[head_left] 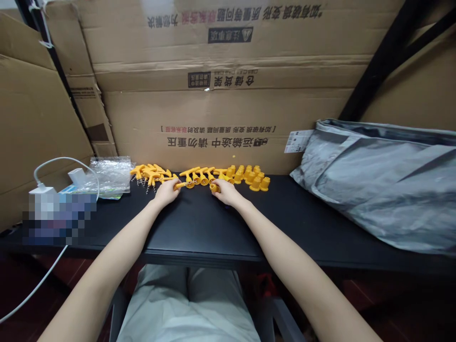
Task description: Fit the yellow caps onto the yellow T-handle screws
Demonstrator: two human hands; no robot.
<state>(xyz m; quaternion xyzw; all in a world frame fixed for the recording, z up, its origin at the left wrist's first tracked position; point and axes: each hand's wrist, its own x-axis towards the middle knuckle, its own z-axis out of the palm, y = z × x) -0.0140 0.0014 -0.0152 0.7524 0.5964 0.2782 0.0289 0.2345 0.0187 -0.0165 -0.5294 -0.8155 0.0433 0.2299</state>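
Observation:
My left hand (166, 192) is closed on a corkscrew (180, 185) with a yellow handle, its metal spiral pointing right. My right hand (227, 191) grips a yellow bell-shaped cap (214, 188), its narrow end towards the left hand. A gap separates the two pieces. Behind the hands runs a row of assembled yellow corkscrews (204, 178) with handles seated in caps. Loose corkscrew handles with bare spirals (152, 176) lie heaped to the left. Several separate yellow caps (255, 182) stand wide end down on the right.
Everything lies on a black table (203, 228) backed by a cardboard sheet (221, 109). A large grey bag (377, 185) occupies the right side. Clear plastic packaging (110, 173), a white charger (42, 194) with its cable and a pixelated item are on the left.

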